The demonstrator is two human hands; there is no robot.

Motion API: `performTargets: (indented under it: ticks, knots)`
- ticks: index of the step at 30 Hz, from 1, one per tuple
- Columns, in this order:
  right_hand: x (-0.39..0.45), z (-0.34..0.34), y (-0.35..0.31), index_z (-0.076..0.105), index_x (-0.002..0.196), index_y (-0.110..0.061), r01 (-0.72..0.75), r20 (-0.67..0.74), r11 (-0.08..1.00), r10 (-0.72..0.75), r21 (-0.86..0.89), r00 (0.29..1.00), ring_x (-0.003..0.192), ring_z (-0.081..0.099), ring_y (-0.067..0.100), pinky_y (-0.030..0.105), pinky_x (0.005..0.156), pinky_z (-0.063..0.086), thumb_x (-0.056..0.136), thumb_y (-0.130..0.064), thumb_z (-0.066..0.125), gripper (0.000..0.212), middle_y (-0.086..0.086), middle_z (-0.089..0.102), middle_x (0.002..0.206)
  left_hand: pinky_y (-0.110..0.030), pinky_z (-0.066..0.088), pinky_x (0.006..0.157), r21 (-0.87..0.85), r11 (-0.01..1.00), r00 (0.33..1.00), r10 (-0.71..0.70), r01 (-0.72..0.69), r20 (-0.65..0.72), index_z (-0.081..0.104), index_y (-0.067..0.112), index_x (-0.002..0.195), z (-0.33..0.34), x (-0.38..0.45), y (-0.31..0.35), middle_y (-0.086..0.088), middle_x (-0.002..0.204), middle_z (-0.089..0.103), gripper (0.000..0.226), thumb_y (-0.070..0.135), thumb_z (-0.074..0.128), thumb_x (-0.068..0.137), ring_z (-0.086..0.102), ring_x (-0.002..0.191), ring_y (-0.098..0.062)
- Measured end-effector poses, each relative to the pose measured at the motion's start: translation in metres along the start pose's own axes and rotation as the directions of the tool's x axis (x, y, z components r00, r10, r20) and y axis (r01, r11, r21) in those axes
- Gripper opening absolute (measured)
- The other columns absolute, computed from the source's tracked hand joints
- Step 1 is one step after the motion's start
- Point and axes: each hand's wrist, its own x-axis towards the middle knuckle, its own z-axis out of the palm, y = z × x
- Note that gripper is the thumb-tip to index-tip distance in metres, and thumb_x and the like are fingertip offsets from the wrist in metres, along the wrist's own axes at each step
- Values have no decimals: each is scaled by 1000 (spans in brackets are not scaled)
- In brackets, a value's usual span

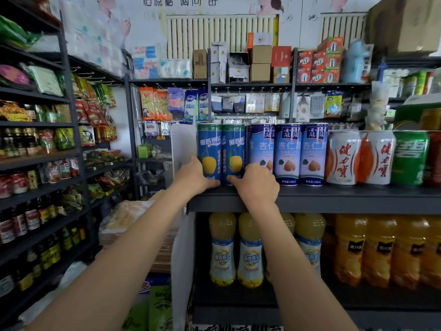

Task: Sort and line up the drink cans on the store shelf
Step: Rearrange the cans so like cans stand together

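Note:
Two tall blue cans with a yellow fruit picture stand side by side at the left end of the dark shelf [310,195]: the left one [210,149] and the right one [233,149]. My left hand [194,175] grips the base of the left can, thumb across its front. My right hand [256,182] grips the base of the right can, fingers reaching behind it. To the right stand three pale blue almond-drink cans [287,154], then two white-and-orange cans [344,157] and a green can [409,158].
A white divider panel [182,146] closes the shelf's left end. Yellow juice bottles [250,249] and orange bottles [379,249] fill the shelf below. Hanging packets sit behind the cans. A rack of bottles and snacks [35,163] runs along the left.

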Motion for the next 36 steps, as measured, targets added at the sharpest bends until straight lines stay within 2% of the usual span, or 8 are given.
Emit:
performTargets:
  ticks: [7,18,21,24,27,31,33,36]
  knots:
    - [-1,-1,0,58,101,-9,-9,-4,1000,9,1,1000,97,60,29,31,66,41,84,-46,63,41,10,64,102,-37,43,84,101,995,998,-11,17,-58,36,7,124,-1,-3,5,-14,127,52,73,40,76,73,52,113,-32]
    - [-2,-2,0,59,97,-9,2,-9,1000,-2,-9,1000,93,61,28,30,64,41,84,-45,63,38,10,64,99,-38,43,93,-19,1000,998,-17,16,-53,35,6,125,3,-2,-4,-14,130,48,75,39,76,72,47,118,-31]
    - [-3,-1,1,58,96,-9,10,-13,1000,-11,-11,1000,92,61,27,31,65,42,85,-44,62,37,10,65,97,-39,37,95,26,1000,985,17,-13,-174,36,6,124,2,-6,-2,-15,129,42,72,39,75,73,41,121,-33]
    - [-2,-3,2,58,97,-8,31,18,999,-31,17,999,94,60,28,32,66,41,86,-41,62,35,10,64,99,-37,36,92,126,988,915,129,-87,-381,37,8,125,-5,-15,6,-14,126,41,60,34,67,80,41,117,-31]
    - [4,-14,10,61,98,-4,27,79,980,-44,198,996,91,60,30,32,67,45,85,-39,64,38,12,64,97,-35,36,90,153,963,855,268,-222,-443,40,10,123,-9,-19,21,-11,121,42,47,24,61,84,41,111,-28]
    - [4,-52,40,64,105,-10,89,-99,938,-59,335,993,87,60,21,31,71,49,86,-27,62,26,4,64,90,-33,36,93,136,927,815,371,-348,-445,40,11,125,-5,-17,56,-8,125,42,46,20,60,84,41,116,-25]
    - [5,-75,63,61,110,-11,117,-185,938,-58,325,981,83,59,17,30,71,48,88,-22,61,25,3,64,93,-32,36,92,119,906,797,415,-406,-440,40,12,123,2,-17,77,-7,125,41,45,18,60,84,40,117,-23]
    - [12,-100,106,57,114,-9,74,-294,963,6,258,956,89,60,19,33,74,49,86,-19,63,30,5,65,100,-26,32,86,65,871,792,472,-488,-387,38,13,124,19,-21,108,-6,125,40,44,16,59,85,40,116,-20]
